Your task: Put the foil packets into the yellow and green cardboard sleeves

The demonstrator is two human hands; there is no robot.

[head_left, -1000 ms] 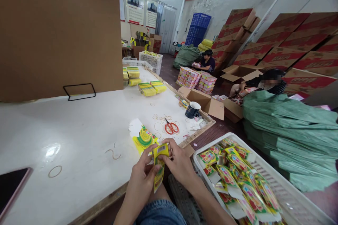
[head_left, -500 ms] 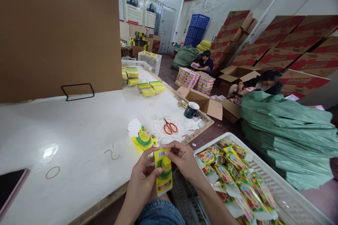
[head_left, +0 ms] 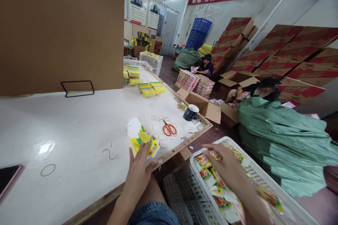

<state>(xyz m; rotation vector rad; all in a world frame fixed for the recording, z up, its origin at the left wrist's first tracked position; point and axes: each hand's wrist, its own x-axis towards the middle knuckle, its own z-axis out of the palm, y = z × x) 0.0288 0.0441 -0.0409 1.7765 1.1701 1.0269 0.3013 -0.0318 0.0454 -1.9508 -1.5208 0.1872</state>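
Observation:
My left hand (head_left: 140,167) reaches over the table edge, its spread fingers touching the flat yellow and green packets (head_left: 145,137) on the white table (head_left: 87,126). Over the white basket (head_left: 293,200) on the right is my right hand (head_left: 224,161), fingers apart, with nothing seen in it. Below it lie many filled yellow, red and green packets (head_left: 220,182), partly covered by the hand and forearm.
Red-handled scissors (head_left: 169,128), rubber bands and a dark mug (head_left: 191,112) are near the table's right edge. Yellow bundles (head_left: 146,89) sit farther back. A phone (head_left: 9,179) lies at left. Two people work beyond green sacks (head_left: 285,140) and open cartons.
The yellow packet held between both hands is no longer there. My left hand has moved onto the packets on the table; my right hand has moved right, over the basket.

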